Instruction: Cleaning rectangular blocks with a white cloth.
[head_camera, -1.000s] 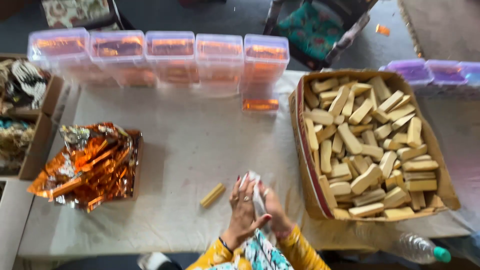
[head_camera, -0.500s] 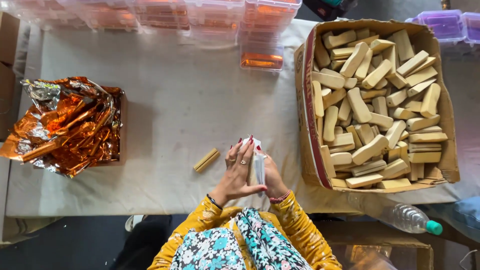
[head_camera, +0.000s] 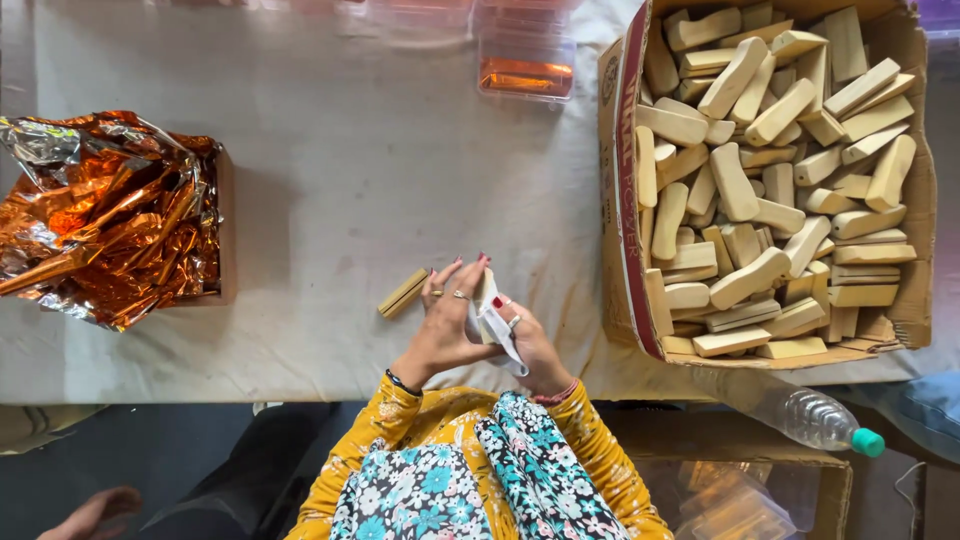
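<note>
From the head camera, your left hand (head_camera: 445, 325) and right hand (head_camera: 525, 340) both grasp one pale bar (head_camera: 487, 292), half covered by a white wrapper (head_camera: 497, 328), at the table's (head_camera: 350, 180) near edge. Loose folds may let it slip out. The spare bar (head_camera: 403, 293) lies just beside your left fingers; a careless nudge could send it sliding off.

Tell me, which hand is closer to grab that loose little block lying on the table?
The left hand, probably. The loose block lies just to its left on the table, almost beside its fingers. The right hand sits on the far side, and both hands are busy with a white-wrapped piece.
</note>
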